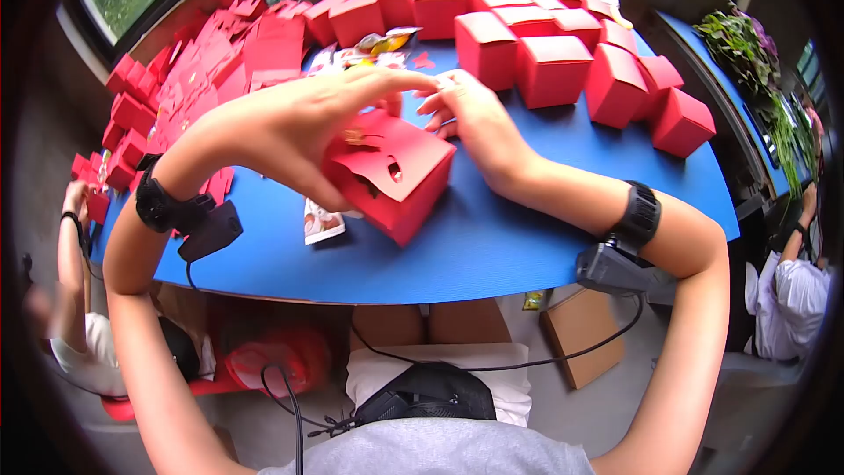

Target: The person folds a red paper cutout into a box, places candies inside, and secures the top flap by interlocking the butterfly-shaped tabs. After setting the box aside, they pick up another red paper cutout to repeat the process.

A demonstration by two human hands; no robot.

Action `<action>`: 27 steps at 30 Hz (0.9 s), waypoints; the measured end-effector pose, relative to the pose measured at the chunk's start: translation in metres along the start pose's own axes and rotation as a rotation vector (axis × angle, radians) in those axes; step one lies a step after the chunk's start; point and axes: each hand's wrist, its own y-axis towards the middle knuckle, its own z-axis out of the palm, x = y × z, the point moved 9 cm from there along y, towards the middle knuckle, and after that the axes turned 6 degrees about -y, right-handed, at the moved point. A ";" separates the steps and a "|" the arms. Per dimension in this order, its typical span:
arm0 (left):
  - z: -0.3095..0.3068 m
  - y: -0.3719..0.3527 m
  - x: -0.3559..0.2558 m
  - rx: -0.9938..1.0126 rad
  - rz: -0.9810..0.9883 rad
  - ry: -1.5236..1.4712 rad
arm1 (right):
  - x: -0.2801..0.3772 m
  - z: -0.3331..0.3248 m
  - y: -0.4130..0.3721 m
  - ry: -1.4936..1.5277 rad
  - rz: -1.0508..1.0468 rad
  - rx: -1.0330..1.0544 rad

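Blanks at far left: flat die-cut red card sheets [189, 79], heaped loose on the blue desk [492, 246]. They are thin and matte with notched edges. A co-worker's hand [75, 198] sits at that end of the desk, not ours.

Next, our left hand [299, 123]: clamped over the red box [391, 180], thumb under, fingers stretched across the top. The box is at centre of view in front of us, tilted, above a small printed leaflet [321, 222]. We cannot tell if its low corner touches the desk. It is stiff card with sharp creases and a cut-out shape in the top flap, which is not yet flush.

Our right hand [475, 119]: fingers bent close together at the box's far top edge, touching it. We cannot tell if it pinches a flap or only presses.

We judge the step as closing the lid flaps. The next move would call for a steady hold from the left, the tab lined up with its slot, and light pressure, since thin card creases if forced.

Right of that: finished boxes [554, 66], closed cubes packed touching in rows out to the desk's right edge. Past the desk, green leafy stems [747, 44].
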 end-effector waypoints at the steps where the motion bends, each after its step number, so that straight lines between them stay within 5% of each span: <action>1: -0.008 0.002 0.001 0.000 -0.033 0.007 | -0.002 0.000 0.001 -0.004 0.000 0.001; 4: -0.058 0.013 -0.007 -0.158 0.076 -0.060 | -0.008 -0.003 0.006 0.114 -0.033 -0.013; 10: -0.115 0.050 0.003 -0.215 -0.131 -0.083 | -0.008 0.000 0.006 0.081 0.031 -0.016; 15: -0.158 0.047 0.065 -0.558 -0.231 0.269 | 0.002 0.017 0.005 -0.158 -0.147 0.149; 17: -0.157 0.038 0.084 -0.627 -0.347 0.404 | 0.005 0.024 -0.001 -0.254 -0.147 0.235; 23: -0.094 0.002 0.108 -0.481 -0.487 0.147 | 0.023 0.044 -0.020 -0.575 -0.459 0.395; 27: -0.050 -0.009 0.091 -0.470 -0.338 0.011 | 0.032 0.047 -0.030 -0.607 -0.534 0.447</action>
